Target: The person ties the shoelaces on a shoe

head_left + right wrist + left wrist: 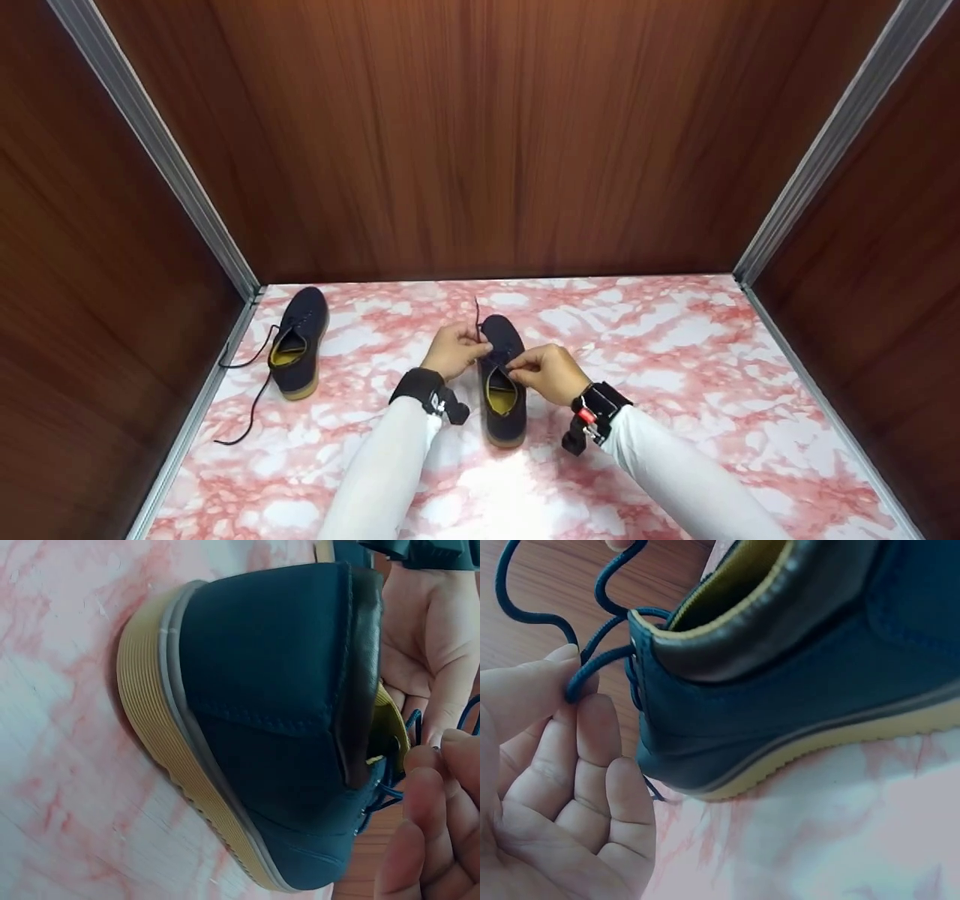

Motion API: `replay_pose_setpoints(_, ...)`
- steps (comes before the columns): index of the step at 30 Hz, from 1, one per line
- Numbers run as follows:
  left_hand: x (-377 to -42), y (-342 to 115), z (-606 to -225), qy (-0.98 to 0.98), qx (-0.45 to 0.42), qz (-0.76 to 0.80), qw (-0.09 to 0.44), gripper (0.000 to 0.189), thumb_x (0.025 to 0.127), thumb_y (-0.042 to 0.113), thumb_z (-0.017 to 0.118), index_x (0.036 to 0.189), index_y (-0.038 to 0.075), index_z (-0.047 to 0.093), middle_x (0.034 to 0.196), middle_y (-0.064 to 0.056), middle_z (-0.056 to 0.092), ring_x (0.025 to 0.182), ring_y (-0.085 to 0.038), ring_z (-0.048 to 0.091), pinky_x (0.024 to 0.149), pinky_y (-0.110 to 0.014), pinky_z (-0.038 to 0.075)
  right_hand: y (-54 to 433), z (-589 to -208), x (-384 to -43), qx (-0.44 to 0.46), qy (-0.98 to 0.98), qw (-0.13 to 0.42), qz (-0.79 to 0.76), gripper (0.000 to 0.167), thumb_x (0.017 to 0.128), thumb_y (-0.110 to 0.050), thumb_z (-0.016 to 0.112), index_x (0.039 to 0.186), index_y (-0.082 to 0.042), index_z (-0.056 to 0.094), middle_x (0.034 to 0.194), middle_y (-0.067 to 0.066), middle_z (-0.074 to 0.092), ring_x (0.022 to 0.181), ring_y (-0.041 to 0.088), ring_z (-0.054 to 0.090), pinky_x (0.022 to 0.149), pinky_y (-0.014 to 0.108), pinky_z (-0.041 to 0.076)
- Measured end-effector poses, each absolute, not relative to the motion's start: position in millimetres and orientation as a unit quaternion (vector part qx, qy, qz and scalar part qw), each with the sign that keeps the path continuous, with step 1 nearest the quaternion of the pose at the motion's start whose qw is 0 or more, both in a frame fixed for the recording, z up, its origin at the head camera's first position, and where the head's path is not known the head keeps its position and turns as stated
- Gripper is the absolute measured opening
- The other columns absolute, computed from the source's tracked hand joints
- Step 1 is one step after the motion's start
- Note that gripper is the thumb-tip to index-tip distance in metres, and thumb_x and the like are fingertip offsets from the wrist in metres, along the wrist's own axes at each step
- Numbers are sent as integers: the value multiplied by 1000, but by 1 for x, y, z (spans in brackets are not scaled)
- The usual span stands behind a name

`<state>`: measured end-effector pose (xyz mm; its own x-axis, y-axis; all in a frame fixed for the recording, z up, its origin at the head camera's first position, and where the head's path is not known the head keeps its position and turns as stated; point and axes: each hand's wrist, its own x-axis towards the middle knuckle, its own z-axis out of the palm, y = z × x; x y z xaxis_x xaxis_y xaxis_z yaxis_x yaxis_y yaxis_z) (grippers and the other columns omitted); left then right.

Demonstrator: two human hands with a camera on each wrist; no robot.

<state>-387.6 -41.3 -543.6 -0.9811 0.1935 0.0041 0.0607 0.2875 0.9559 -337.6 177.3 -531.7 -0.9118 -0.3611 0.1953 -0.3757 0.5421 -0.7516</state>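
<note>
A dark navy shoe [501,330] with a tan sole and yellow lining stands between the two hands, toe pointing away. On its left side, my left hand [454,351] pinches a dark shoelace [540,617] between thumb and forefinger, the other fingers loosely curled. My right hand [553,373] is over the shoe's opening from the right. Its thumb and forefinger pinch the lace close to the tongue, as the right wrist view shows at the fingertips [427,757]. A loose lace end sticks up beyond the left hand. Lace loops run through the eyelets at the collar.
A matching shoe [306,304] stands at the left, its loose lace [255,409] trailing over the surface. The red-and-white marbled table [660,360] is walled by brown wood panels [480,150] at the back and both sides, with metal strips along the corners.
</note>
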Motion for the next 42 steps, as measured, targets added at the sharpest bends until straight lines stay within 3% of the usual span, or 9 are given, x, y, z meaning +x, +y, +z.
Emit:
replay_pose_setpoints(10,-384,-48,-552,801,63,587,99,12,92,7,75,100,-2,69,75,6,66,69,-6,61,62,-19,50,185,-540,-339,209,-848,-72,481,21,91,-7,78,112,-5,78,93,15,80,76,6,69,67,18,55)
replay_pose_setpoints(23,-382,-52,-554,801,91,582,107,15,90,8,78,99,-1,70,80,4,72,73,-4,62,66,-19,52,200,-543,-359,145,-870,-49,468,12,97,-4,68,104,4,75,86,18,77,69,25,71,58,19,51)
replay_pose_setpoints(35,-382,-57,-552,802,106,577,107,14,89,6,79,98,-1,72,80,4,71,73,-3,61,67,-18,49,181,-544,-375,102,-878,-67,463,17,101,-17,68,95,-2,75,86,22,76,60,11,61,55,19,48)
replay_pose_setpoints(42,-383,-57,-552,796,107,584,115,14,89,6,80,99,-1,72,80,5,71,72,-2,60,66,-18,48,174,-546,-377,95,-871,-108,469,25,95,-32,77,84,-10,69,69,-2,65,58,6,54,54,21,45)
